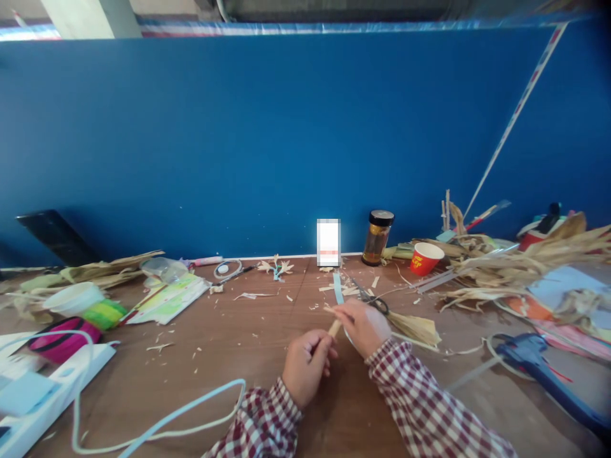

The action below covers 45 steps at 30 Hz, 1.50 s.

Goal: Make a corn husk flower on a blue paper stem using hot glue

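Between my two hands is a small pale strip of dried corn husk (335,328). Its lower end sits in the closed fingers of my left hand (305,367). My right hand (365,327) pinches the strip higher up, fingers together, with a thin tip poking out to the left. Just beyond the right hand lie dark-handled scissors (379,304), partly covered by the hand, and a light blue strip (338,287). A folded piece of dried husk (413,327) rests to the right of that hand. Scraps of cut husk (329,288) are scattered ahead.
Toward the blue partition (286,140) stand a dark-lidded jar (377,238) and a red paper cup (426,259). A blue glue gun (539,362) and heaped husks (506,270) occupy the right. On the left are a power strip (71,394), looping cable (191,407) and white bowl (71,298).
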{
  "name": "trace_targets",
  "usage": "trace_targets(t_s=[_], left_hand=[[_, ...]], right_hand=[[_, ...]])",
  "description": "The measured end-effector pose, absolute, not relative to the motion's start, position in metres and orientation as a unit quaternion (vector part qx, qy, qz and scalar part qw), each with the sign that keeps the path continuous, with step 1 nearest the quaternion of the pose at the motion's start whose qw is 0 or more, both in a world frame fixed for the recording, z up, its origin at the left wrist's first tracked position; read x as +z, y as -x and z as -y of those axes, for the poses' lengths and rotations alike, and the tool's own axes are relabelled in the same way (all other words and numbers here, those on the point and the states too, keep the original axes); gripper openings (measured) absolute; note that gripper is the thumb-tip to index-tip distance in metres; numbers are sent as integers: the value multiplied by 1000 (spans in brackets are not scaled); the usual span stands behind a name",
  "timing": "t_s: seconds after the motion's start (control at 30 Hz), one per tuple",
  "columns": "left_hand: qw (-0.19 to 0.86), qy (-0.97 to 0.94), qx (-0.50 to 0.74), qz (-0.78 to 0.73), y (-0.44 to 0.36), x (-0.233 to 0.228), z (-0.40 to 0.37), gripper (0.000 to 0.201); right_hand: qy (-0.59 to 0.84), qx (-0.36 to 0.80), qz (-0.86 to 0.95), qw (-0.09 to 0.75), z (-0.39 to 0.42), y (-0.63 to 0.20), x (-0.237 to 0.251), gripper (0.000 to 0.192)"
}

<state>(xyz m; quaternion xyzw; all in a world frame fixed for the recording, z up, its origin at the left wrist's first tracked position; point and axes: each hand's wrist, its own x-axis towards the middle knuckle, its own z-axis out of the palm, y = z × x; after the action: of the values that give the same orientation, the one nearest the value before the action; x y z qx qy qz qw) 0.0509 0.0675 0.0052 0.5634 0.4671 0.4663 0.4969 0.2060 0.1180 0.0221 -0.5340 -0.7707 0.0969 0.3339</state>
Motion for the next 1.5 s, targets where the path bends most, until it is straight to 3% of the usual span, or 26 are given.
trace_targets(t_s=[0.13, 0.27, 0.4, 0.53, 0.63, 0.97, 1.2, 1.33, 1.5], left_hand=[[517, -561, 481, -432, -58, 7, -62, 30], [535, -432, 549, -476, -50, 2, -80, 34], [551, -413, 541, -483, -44, -2, -89, 33], [540, -488, 509, -459, -48, -4, -83, 29], [532, -507, 490, -469, -51, -6, -80, 28], [521, -530, 466, -480, -46, -2, -80, 31], [554, -506, 496, -438, -49, 6, -71, 32], [579, -398, 549, -452, -48, -2, -81, 33], [580, -371, 565, -454, -46, -6, -87, 33]], right_hand=[[615, 38, 690, 380, -130, -231, 25, 25], [533, 129, 697, 462, -121, -216, 33, 29], [477, 234, 729, 432, -104, -188, 39, 35], [459, 294, 750, 374, -98, -180, 37, 13], [449, 311, 753, 368, -99, -181, 32, 14], [513, 224, 757, 338, -105, -183, 28, 24], [630, 26, 720, 290, -119, -209, 25, 26], [560, 53, 772, 297, -113, -197, 17, 26], [519, 73, 824, 217, -102, -175, 14, 22]])
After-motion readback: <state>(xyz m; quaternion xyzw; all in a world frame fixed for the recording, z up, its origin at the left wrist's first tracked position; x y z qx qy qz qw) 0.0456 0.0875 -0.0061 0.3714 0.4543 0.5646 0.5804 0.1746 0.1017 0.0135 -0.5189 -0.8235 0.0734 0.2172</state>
